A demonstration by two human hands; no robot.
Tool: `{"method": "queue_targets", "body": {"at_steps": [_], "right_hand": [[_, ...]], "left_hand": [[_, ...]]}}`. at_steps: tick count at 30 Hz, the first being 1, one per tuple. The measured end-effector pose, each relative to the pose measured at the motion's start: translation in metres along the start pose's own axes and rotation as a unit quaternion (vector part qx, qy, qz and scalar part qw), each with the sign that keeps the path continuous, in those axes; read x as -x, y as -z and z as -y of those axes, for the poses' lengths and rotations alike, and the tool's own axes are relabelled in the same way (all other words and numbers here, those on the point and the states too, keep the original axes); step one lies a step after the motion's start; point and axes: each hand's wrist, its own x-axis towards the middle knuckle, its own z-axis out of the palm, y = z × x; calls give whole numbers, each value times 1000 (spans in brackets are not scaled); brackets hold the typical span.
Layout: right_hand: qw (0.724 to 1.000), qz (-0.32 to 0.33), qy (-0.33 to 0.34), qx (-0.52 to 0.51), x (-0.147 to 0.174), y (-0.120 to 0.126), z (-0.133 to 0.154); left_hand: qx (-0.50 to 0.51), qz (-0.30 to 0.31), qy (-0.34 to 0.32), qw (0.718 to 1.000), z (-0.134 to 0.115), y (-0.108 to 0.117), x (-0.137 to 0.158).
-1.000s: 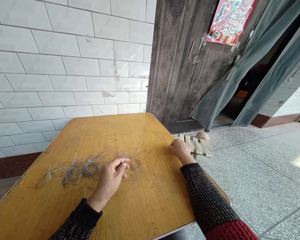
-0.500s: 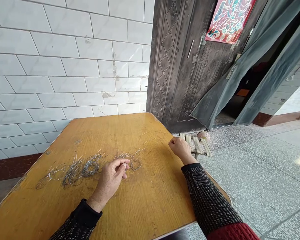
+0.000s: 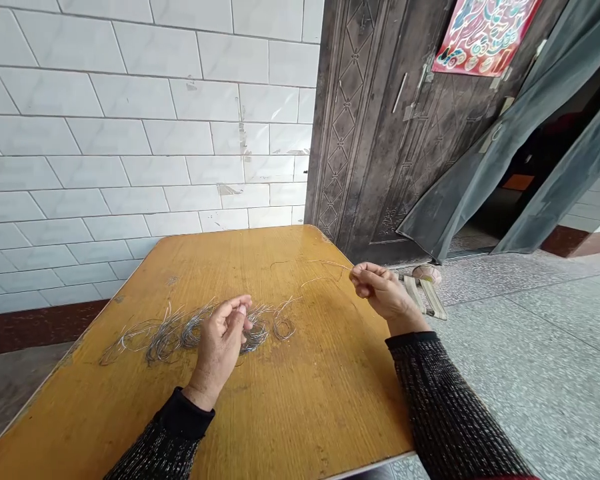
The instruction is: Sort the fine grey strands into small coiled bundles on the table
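My right hand (image 3: 380,290) is at the table's right edge, thumb and fingers pinched on a thin wire (image 3: 313,261). The wire trails left, low over the tabletop or on it; I cannot tell which. My left hand (image 3: 223,337) hovers above the table, thumb against the curled fingers; anything in the pinch is too fine to make out. Several loose wire coils lie around it: a tangled bundle (image 3: 164,340) to the left, a coil (image 3: 192,331) partly behind the hand, another coil (image 3: 256,333) just right of it. Farther right is a small wire loop (image 3: 283,327).
The yellow wooden table (image 3: 300,400) stands by a white tiled wall (image 3: 130,153). A dark carved door (image 3: 360,133) and a grey-green curtain (image 3: 470,180) are behind it. A strapped stool (image 3: 430,297) stands on the speckled floor at the right.
My right hand has risen and turned, so its pinched fingers now show with the wire. My left hand has moved up slightly, uncovering the coil to its right. The view has shifted left.
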Motion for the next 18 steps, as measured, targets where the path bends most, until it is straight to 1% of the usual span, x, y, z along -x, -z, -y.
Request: {"method": "queue_targets", "body": {"at_steps": [2, 4, 6, 8, 10, 11, 13, 15, 17, 18], "right_hand": [[992, 45, 1, -121, 4, 0, 4], [979, 95, -6, -179, 7, -1, 6], [972, 140, -14, -190, 9, -5, 7], [967, 168, -19, -189, 10, -9, 6], [967, 168, -18, -191, 10, -13, 7], [968, 158, -16, -196, 10, -16, 7], [966, 133, -12, -219, 10, -22, 7], [962, 125, -18, -243, 11, -30, 6], [958, 155, -31, -237, 15, -40, 5], [957, 184, -38, -222, 18, -47, 6]], "left_hand": [[29, -13, -4, 999, -5, 3, -1], [56, 17, -1, 998, -10, 5, 0], [79, 89, 17, 993, -13, 5, 3], [91, 163, 40, 982, -14, 3, 7], [99, 205, 64, 972, -14, 0, 9], [118, 210, 78, 967, -14, 0, 10], [197, 188, 111, 956, -13, -1, 8], [308, 137, 133, 932, -12, 2, 3], [391, 87, 140, 905, -11, 4, -2], [417, 69, 144, 895, -11, 5, -4]]}}
